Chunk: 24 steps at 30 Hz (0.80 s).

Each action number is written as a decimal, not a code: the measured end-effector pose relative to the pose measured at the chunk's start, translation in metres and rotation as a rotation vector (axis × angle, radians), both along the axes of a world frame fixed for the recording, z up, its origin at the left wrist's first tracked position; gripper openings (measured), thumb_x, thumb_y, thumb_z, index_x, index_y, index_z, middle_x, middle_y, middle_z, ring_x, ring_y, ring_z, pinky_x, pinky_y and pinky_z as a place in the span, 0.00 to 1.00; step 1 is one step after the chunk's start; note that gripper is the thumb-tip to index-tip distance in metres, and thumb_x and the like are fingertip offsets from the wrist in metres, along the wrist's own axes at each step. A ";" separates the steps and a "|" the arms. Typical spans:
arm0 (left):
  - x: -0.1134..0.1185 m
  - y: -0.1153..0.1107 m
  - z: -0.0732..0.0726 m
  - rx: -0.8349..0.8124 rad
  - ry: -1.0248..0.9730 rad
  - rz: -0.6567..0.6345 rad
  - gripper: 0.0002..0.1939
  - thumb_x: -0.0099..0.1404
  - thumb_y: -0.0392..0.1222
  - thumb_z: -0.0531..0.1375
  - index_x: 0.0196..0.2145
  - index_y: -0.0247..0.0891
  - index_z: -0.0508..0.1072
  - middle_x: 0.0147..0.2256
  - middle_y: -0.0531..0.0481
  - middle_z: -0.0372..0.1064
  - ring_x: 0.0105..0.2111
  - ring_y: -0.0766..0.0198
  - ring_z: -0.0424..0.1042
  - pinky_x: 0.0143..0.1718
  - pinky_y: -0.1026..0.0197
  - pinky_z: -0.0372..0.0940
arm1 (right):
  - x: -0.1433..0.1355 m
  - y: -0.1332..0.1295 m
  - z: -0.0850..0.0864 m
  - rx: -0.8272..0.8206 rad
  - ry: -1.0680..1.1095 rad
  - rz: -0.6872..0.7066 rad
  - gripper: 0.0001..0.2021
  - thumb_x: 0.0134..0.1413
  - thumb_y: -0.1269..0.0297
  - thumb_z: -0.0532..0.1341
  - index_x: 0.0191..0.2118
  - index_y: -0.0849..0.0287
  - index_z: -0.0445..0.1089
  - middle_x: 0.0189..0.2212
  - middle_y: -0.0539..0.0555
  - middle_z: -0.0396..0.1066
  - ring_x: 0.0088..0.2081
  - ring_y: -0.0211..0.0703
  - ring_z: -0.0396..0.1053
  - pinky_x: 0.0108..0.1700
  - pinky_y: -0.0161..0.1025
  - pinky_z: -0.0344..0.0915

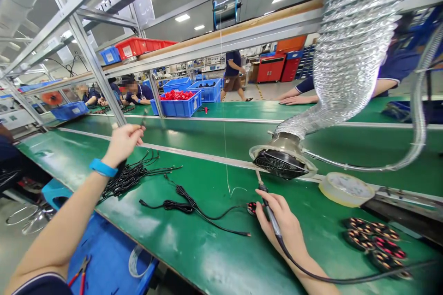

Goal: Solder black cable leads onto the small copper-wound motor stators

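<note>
My right hand [282, 221] grips a soldering iron [272, 214] whose tip points up toward the fan of the fume duct [282, 159]. A small round black-and-red part [252, 208] lies by its fingertips, close to a black cable [211, 219] on the green bench. My left hand [127, 140], above a blue wristband, is raised near the metal post with its fingers pinched together; what they hold is too small to name. Below it lies a pile of black cables [129, 177]. Thin solder wire [226, 161] hangs from a spool [226, 9] between the hands.
A tape roll [346, 189] and several round coil parts [375, 244] lie at the right. Blue bins [182, 107] stand beyond the rail. Pliers [82, 274] rest in a blue tray at lower left. Other people are across the bench; one person's hands rest on it at the right.
</note>
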<state>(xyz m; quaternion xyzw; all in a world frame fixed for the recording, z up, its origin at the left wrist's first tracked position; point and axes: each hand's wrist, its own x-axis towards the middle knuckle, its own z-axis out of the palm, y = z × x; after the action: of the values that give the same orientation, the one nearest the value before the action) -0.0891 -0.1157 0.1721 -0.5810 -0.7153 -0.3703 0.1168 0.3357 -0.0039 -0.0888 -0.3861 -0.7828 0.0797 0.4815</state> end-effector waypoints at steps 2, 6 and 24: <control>0.002 0.012 -0.062 -0.134 0.083 -0.014 0.11 0.67 0.39 0.57 0.36 0.35 0.79 0.24 0.50 0.71 0.25 0.62 0.72 0.35 0.58 0.71 | 0.001 0.000 0.000 -0.007 0.005 -0.003 0.16 0.66 0.60 0.55 0.57 0.53 0.67 0.45 0.55 0.71 0.37 0.42 0.75 0.37 0.37 0.70; 0.007 0.036 -0.170 -0.204 0.076 -0.016 0.12 0.66 0.32 0.55 0.38 0.33 0.79 0.32 0.45 0.72 0.27 0.62 0.73 0.36 0.58 0.71 | 0.003 -0.003 0.002 -0.026 0.007 0.002 0.15 0.67 0.61 0.54 0.57 0.53 0.67 0.46 0.56 0.70 0.36 0.42 0.75 0.37 0.37 0.70; -0.046 -0.059 -0.194 -0.421 0.488 0.430 0.39 0.67 0.61 0.46 0.64 0.29 0.65 0.63 0.29 0.58 0.59 0.36 0.62 0.59 0.37 0.56 | -0.007 0.001 0.014 -0.091 0.071 0.077 0.22 0.60 0.73 0.57 0.59 0.53 0.63 0.48 0.58 0.67 0.45 0.48 0.72 0.48 0.44 0.71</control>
<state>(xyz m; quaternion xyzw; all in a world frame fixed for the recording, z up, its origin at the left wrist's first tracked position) -0.1351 -0.1752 -0.0223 -0.5003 -0.8322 -0.0334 0.2369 0.3286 -0.0033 -0.0752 -0.3740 -0.7751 0.1471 0.4875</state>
